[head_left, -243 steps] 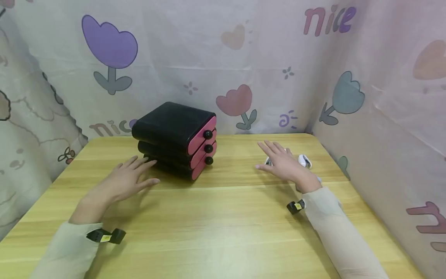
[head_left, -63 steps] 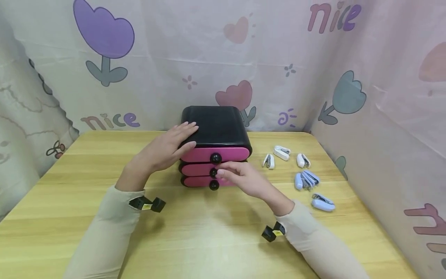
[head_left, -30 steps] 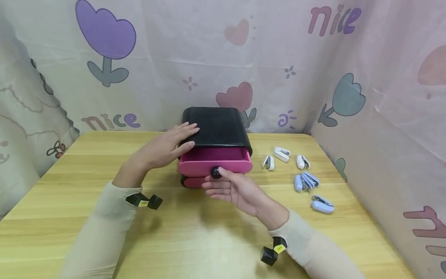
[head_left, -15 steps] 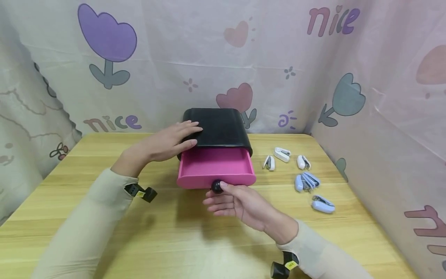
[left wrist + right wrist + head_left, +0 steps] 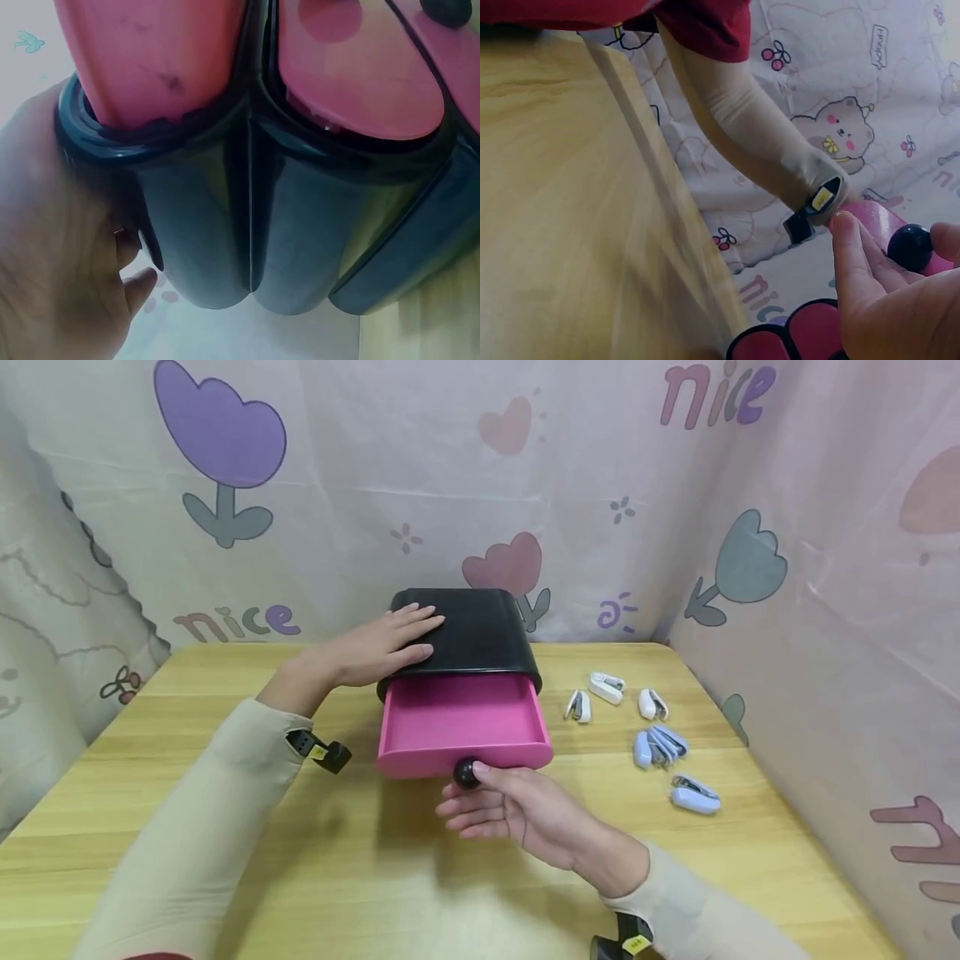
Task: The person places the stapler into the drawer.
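Note:
A black drawer unit (image 5: pixel 480 627) with pink drawers stands mid-table, facing me. Its top drawer (image 5: pixel 465 714) is pulled well out, and the pink inside shows nothing lying in it. My left hand (image 5: pixel 375 647) rests flat on the unit's top left side, fingers extended. In the left wrist view that hand lies along the casing (image 5: pixel 195 225), beside the lower drawers. My right hand (image 5: pixel 525 810) pinches the round black knob (image 5: pixel 466 773) of the pulled-out drawer between thumb and finger; the other fingers hang below it. The right wrist view shows the knob (image 5: pixel 910 247) at the thumb.
To the right of the unit lie several mini staplers: white ones (image 5: pixel 607 687) towards the back, light blue ones (image 5: pixel 694 795) nearer me. A patterned curtain (image 5: pixel 585 485) hangs behind the wooden table (image 5: pixel 315 877) and along its sides.
The unit was turned from an angle to face me. My left hand came onto its top. My right hand took the knob and drew the top drawer out towards me, slightly further in the last half second.

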The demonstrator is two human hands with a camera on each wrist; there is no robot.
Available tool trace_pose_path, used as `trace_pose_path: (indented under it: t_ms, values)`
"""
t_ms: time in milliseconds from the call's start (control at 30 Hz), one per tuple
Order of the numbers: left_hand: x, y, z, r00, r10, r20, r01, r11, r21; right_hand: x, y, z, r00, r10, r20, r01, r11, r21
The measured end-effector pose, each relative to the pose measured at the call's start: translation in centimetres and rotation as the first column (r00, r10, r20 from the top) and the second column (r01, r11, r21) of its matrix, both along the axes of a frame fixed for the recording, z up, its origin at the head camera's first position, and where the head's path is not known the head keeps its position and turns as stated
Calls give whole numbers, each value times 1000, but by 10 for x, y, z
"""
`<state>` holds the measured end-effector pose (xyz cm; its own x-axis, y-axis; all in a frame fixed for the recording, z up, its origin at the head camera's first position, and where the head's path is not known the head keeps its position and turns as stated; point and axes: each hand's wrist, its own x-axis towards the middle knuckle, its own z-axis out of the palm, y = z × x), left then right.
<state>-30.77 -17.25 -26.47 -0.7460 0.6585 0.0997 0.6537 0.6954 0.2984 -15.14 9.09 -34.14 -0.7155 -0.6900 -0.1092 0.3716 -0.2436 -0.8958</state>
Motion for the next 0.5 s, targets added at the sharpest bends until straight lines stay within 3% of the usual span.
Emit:
trace_pose_path:
  t_ms: [500]
  values:
    - [1,-1,-5,1000,-12,-2,12,999,50,18,8,-8,993,98,-64,-93,993,79]
